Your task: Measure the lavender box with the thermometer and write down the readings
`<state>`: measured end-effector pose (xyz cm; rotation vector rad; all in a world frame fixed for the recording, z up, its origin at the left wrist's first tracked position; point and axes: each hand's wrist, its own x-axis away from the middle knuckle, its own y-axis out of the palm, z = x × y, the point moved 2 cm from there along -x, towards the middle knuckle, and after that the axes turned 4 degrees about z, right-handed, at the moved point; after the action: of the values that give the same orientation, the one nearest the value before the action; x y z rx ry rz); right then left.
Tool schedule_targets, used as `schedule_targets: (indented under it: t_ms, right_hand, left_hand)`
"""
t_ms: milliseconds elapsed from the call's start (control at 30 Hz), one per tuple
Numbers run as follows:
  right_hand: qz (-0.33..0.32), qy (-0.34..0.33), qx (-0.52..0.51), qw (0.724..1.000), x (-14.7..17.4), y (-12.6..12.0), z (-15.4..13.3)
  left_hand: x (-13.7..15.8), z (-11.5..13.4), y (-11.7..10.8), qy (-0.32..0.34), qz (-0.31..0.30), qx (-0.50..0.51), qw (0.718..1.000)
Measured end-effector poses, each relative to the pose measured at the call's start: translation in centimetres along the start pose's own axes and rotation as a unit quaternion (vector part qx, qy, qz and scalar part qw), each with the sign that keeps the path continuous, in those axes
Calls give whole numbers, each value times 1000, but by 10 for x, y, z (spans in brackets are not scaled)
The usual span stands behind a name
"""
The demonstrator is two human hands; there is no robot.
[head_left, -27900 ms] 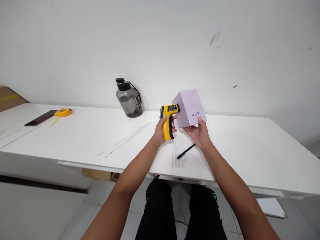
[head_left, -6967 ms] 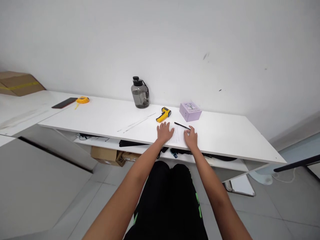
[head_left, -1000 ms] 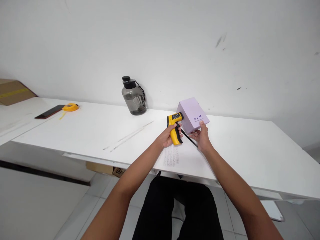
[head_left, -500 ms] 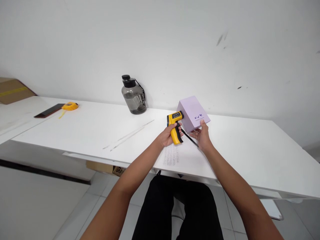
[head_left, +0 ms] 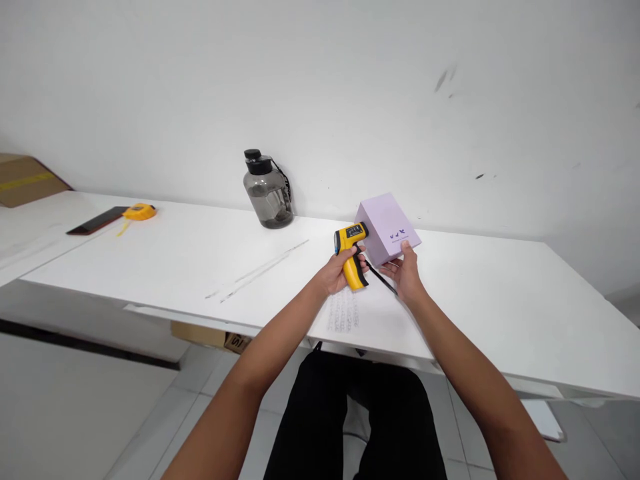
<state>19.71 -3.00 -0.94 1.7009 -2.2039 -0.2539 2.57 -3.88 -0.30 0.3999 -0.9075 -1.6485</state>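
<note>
My left hand is wrapped round the grip of a yellow and black infrared thermometer gun. Its front end faces the left side of a lilac box, very close to it; whether they touch I cannot tell. My right hand grips the near corner of that box, thumb on the printed face and fingers underneath, so the box sits tilted. A black pen-like stick slants between the two hands. Below them lies a sheet of paper with handwritten lines on it.
A grey translucent water jug with a black lid stands by the wall. Further left are a yellow tape measure, a dark flat case and a cardboard box. The white table's front edge runs above my knees.
Almost nothing differs. The thermometer gun and my left hand have shifted very slightly to the right; my right hand keeps its hold on the lilac box.
</note>
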Motion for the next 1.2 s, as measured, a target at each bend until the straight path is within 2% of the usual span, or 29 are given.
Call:
schedule_targets:
  t_ms: [267,767,833,933,1000,1067,1133,1200]
  right_hand:
    - [11,18,-3,1000,-1,0,2]
    - [-1,17,6,1000,1,2,0]
    - [-2,11,0,1000,1,2,0]
    - [-1,-7,-10,1000,-1,1,-1]
    - [0,-15,-8,1000,-1,1,0]
    - [0,-21,-1,1000,-1,0,0]
    - [0,-27,10,1000,-2,-1,0]
    - [0,-39,25,999,-4,-4,0]
  left_hand:
    - [3,4,3,-10,0,4,1000]
    - [2,6,-5,11,-22,-22,999]
    - [1,8,-6,29,-10,-47,998]
    - [-1,10,-7,103,25,-123,987]
    - [-1,12,-10,169,69,-195,964]
    - [0,15,-14,243,142,-297,913]
    - [4,21,-17,312,218,-422,823]
    - [8,25,-19,339,266,-537,725]
